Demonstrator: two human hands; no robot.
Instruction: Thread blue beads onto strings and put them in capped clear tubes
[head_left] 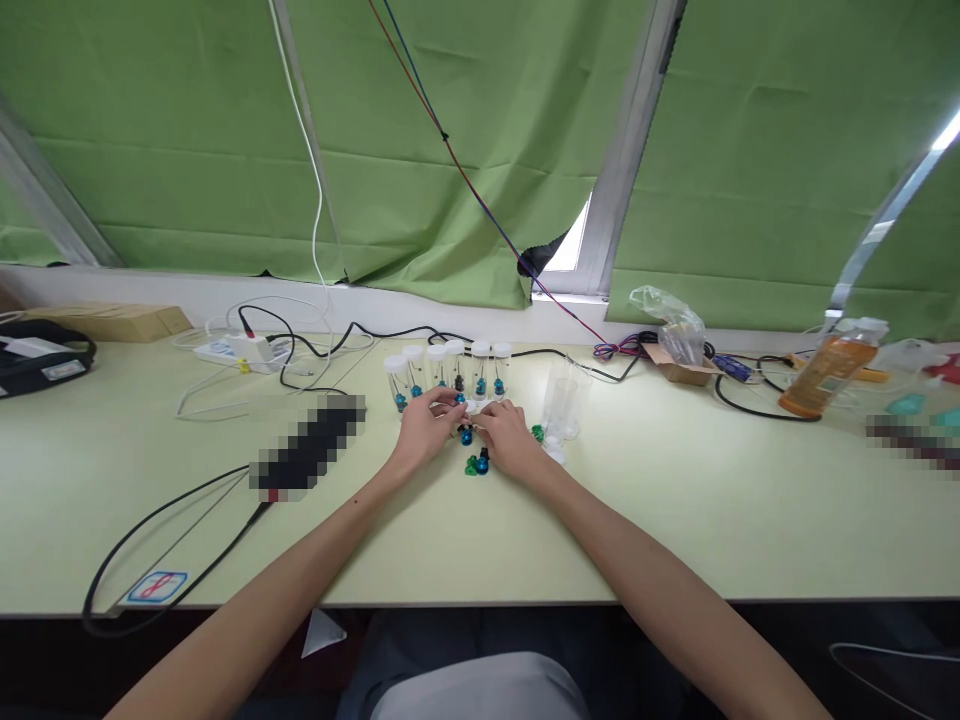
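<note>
My left hand (427,432) is closed, with a small shiny blue piece (460,398) at its fingertips. Close beside it, my right hand (508,432) has its fingers pinched together near a white cap (474,406); what they grip is too small to make out. Just behind both hands stands a row of several transparent tubes (437,362) with white lids, holding blue and dark pieces. On the table between my wrists lie a blue piece (482,465) and a green piece (471,465). Another blue piece (466,437) sits just under my fingers.
More transparent tubes (568,395) stand right of my right hand, with loose white lids (553,448) before them. A blurred black object (311,448) with a cable lies left. Farther right are a small cardboard box (679,370) and an orange bottle (829,368). Cables run along the wall.
</note>
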